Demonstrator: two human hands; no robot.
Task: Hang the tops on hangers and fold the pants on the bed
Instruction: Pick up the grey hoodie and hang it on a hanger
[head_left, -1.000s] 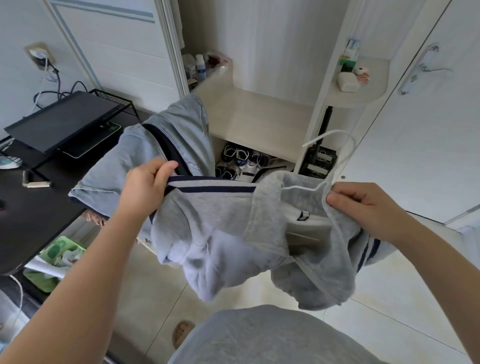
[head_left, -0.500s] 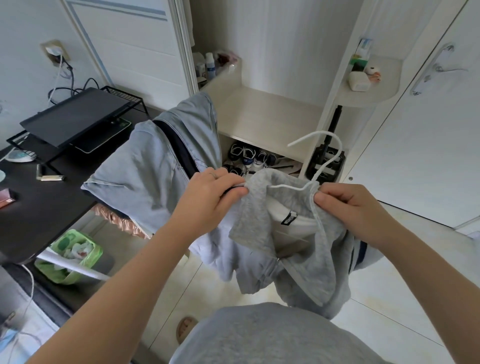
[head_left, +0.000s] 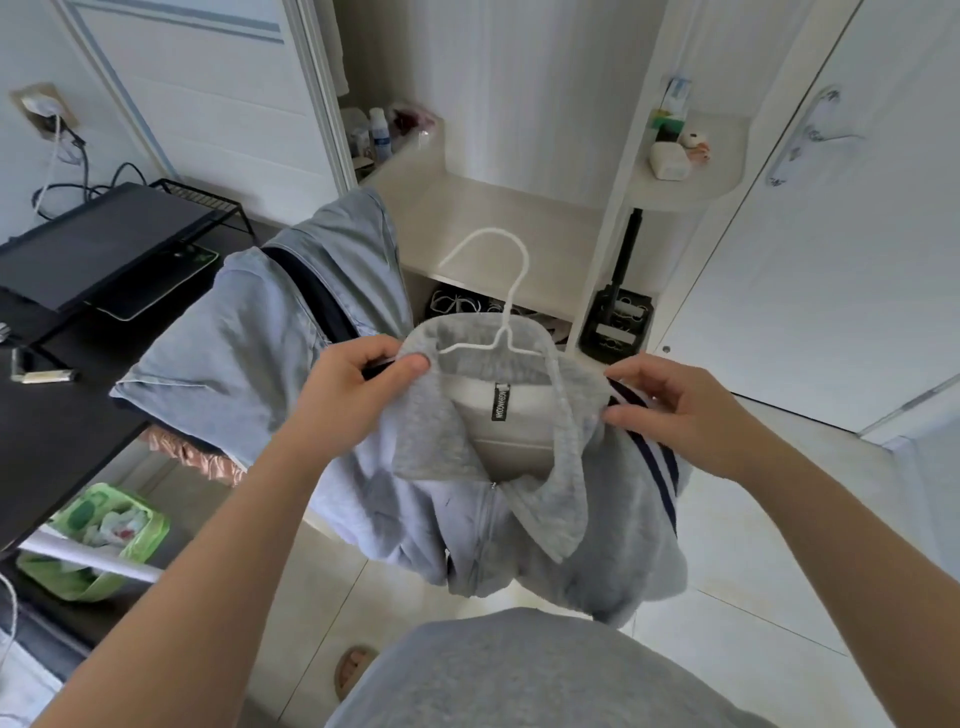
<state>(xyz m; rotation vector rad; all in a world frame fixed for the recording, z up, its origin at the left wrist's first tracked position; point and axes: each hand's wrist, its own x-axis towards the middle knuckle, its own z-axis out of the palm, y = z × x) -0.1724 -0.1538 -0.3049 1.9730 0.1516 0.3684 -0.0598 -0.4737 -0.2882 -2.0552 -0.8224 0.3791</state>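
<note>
A grey zip-up top (head_left: 498, 519) with a wide collar and navy-white stripes hangs in front of me on a white wire hanger (head_left: 498, 291), whose hook sticks up above the collar. My left hand (head_left: 358, 395) pinches the collar's left side at the shoulder. My right hand (head_left: 680, 410) pinches the striped right shoulder of the top. The hanger's arms are hidden inside the fabric. A second pale blue-grey garment (head_left: 249, 353) lies draped over a chair back behind my left hand.
An open white wardrobe (head_left: 519, 208) with a bare shelf stands ahead, shoes below it. A side shelf (head_left: 691, 171) holds small items. A black desk (head_left: 67, 395) with a laptop is on the left, a green bin (head_left: 88, 540) under it. A white door (head_left: 841, 208) is on the right.
The top has been drawn onto the hanger and now hangs squarely with its collar open. My left hand moved right to the collar; my right hand shifted out to the striped shoulder.
</note>
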